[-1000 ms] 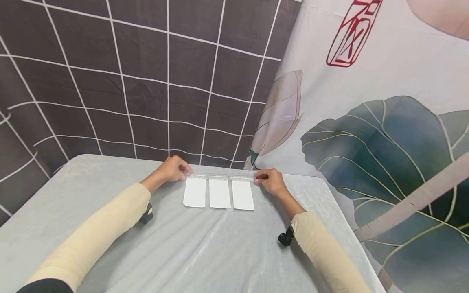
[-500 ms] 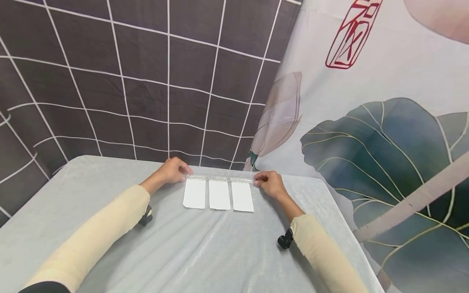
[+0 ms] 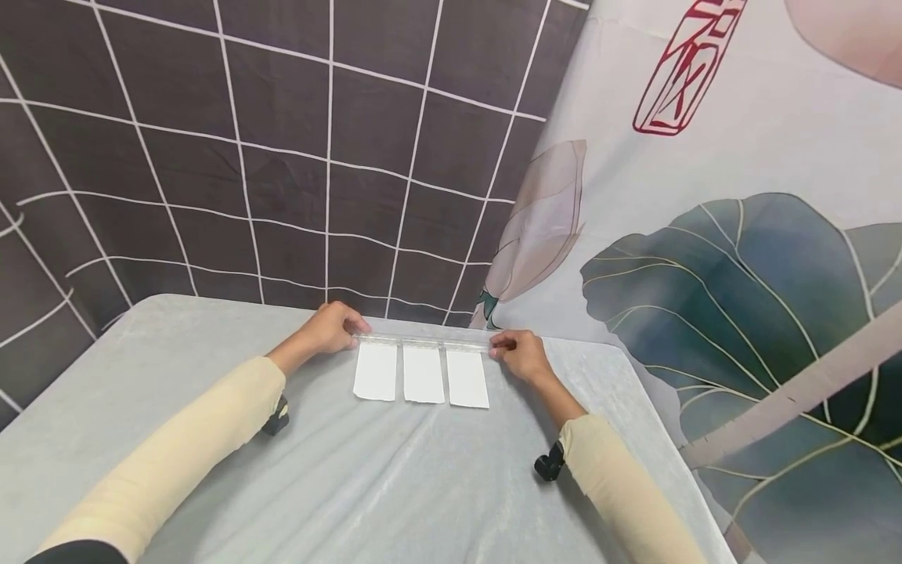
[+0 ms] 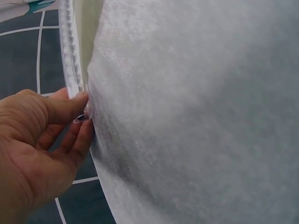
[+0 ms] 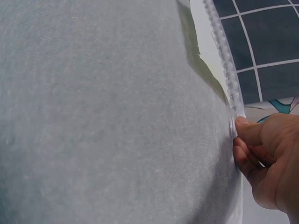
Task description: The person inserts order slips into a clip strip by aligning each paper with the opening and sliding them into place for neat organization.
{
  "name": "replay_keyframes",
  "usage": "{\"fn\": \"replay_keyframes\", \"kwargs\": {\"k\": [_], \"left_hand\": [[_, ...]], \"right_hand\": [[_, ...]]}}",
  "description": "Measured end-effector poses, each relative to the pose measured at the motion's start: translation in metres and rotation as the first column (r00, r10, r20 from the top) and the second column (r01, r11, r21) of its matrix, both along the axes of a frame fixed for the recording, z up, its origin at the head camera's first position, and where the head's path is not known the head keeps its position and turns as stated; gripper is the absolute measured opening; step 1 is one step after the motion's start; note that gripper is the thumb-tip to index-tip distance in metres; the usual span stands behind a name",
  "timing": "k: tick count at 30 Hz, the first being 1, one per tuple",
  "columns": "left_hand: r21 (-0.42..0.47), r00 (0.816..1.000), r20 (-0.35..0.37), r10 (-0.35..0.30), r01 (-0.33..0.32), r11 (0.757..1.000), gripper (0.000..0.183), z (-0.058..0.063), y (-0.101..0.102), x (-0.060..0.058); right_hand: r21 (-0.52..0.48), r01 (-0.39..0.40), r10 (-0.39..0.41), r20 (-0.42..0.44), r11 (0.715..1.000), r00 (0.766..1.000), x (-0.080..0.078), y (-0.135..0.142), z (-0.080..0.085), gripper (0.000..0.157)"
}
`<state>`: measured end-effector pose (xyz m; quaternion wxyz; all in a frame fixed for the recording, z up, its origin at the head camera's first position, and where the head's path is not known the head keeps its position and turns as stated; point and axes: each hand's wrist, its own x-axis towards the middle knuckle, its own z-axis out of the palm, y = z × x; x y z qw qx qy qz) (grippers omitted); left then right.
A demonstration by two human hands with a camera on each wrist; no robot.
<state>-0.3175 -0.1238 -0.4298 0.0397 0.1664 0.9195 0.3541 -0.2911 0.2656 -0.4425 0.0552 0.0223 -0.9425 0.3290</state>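
A narrow clear plastic strip (image 3: pixel 423 341) with a beaded-looking ridge lies across the top edges of three white paper pieces. These are a left piece (image 3: pixel 375 373), a middle piece (image 3: pixel 423 377) and a right piece (image 3: pixel 467 381), side by side with small gaps. My left hand (image 3: pixel 330 327) pinches the strip's left end between thumb and fingers, as the left wrist view shows, where the strip (image 4: pixel 71 53) runs upward from the fingertips. At the other end, my right hand (image 3: pixel 523 354) pinches the strip (image 5: pixel 225 58) in the same way. Whether the strip is stuck to the paper, I cannot tell.
A pale grey cloth (image 3: pixel 366 478) with some creases covers the table. The table's far edge is just beyond the strip, against a dark gridded curtain (image 3: pixel 282 180). To the right hangs a white curtain with a large leaf print (image 3: pixel 712 274).
The head view has shifted slightly. Both hands keep their hold at the strip's ends, and strip and papers stay in place.
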Motion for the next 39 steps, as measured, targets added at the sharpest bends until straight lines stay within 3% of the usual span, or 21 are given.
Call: {"fn": "replay_keyframes", "kwargs": {"k": [17,25,32,39], "left_hand": [[0.01,0.999,-0.042,-0.005,0.005,1.0,0.035,-0.002,-0.005,0.005],[-0.005,0.996,-0.093,0.016,-0.017,1.0,0.038,-0.004,-0.019,0.009],[-0.013,0.994,-0.102,0.036,-0.038,0.999,0.041,-0.001,-0.03,0.015],[-0.07,0.99,-0.139,0.022,-0.032,0.997,0.046,0.007,-0.044,0.028]], "right_hand": [[0.01,-0.007,0.007,0.0,1.0,1.0,0.001,0.0,-0.001,0.018],[0.007,-0.005,0.005,-0.003,1.0,1.0,0.004,0.001,0.001,0.021],[0.001,-0.002,0.002,-0.001,1.0,1.0,0.007,0.007,0.005,0.023],[0.054,-0.004,0.005,-0.017,0.999,1.0,0.021,0.023,0.015,0.027]]}}
